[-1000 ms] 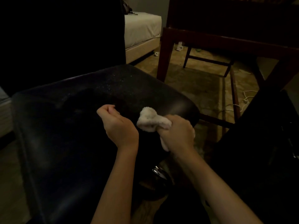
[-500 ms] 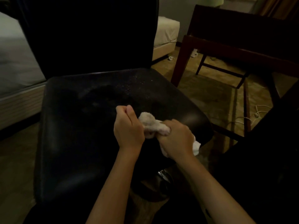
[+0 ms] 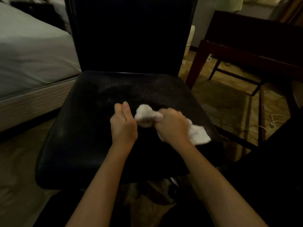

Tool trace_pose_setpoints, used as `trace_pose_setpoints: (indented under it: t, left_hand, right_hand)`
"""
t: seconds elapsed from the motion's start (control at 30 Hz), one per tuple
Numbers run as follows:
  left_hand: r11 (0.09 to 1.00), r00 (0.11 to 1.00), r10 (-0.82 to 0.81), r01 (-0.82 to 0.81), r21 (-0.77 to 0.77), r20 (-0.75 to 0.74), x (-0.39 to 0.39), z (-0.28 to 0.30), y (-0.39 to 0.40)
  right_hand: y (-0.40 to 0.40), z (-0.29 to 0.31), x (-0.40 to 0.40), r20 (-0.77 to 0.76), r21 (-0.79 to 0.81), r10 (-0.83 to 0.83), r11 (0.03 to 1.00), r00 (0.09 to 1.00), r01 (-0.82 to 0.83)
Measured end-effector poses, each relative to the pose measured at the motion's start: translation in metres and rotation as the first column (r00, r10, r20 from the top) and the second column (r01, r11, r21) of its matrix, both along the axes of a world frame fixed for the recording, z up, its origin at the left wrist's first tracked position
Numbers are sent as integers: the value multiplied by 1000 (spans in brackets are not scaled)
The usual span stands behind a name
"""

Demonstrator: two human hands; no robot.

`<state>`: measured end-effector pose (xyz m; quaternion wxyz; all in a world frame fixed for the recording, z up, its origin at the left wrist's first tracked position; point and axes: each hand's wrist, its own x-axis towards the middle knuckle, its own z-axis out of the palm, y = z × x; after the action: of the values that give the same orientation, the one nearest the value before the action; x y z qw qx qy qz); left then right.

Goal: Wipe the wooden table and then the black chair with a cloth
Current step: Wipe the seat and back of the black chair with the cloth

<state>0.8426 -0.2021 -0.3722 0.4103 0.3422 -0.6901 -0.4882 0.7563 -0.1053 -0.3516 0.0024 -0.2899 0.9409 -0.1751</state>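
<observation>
**Cloth bunched over the chair seat**

Your right hand is clenched around the white cloth, a loose end trailing out past your wrist. Your left hand is curled into a fist just beside the cloth; whether it pinches the cloth, you cannot tell. Both hover over the speckled seat of the black chair.

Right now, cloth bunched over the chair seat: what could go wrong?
1. The cloth is wadded in the right hand, so a pass may push the specks on the seat around rather than lift them.
2. Its loose tail hangs off the hand's right side; it could drag.
3. The left hand is fisted beside the cloth, possibly in the wipe path.
</observation>
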Motion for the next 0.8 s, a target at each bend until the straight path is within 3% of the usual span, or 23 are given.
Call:
trace_pose_setpoints:
  t: [0.1, 0.2, 0.23, 0.3, 0.4, 0.47, 0.6, 0.7, 0.8]
  left_hand:
    - [996, 974, -53, 36, 79, 222, -8, 10, -17]
    - [1000, 860, 5, 8, -23, 511, -27, 17, -31]
    - [997, 852, 64, -27, -79, 519, -32, 16, -34]
    - [988, 914, 127, -85, -125, 385, -34, 8, -39]
    - [996, 994, 83, -82, -26, 67, -25, -4, -47]
    - [998, 997, 70, -70, 7, -19, -22, -6, -54]
    - [997, 996, 65, -63, -34, 67, -25, -8, -59]
    - [996, 985, 62, -51, -75, 158, -28, -9, -64]
    - [986, 949, 80, -29, -167, 305, -31, -5, -65]
  right_hand:
    - [19, -7, 31, -53, -77, 66, 995, 996, -70]
    - [-3, 6, 19, 127, 25, 43, 999, 991, -46]
    - [-13, 8, 14, 131, 66, 35, 997, 991, -44]
    - [-31, 4, 0, 59, 50, 11, 999, 998, -13]
    - [-58, 3, -25, 32, 51, -63, 997, 997, 61]
    - [-73, 8, -38, 67, 1, -90, 996, 994, 90]
    - [-75, 7, -31, 38, 14, -87, 996, 995, 87]
    - [-50, -1, -4, -50, 11, 10, 1000, 999, -9]
    - [-39, -7, 8, -45, 2, 88, 996, 995, -88]
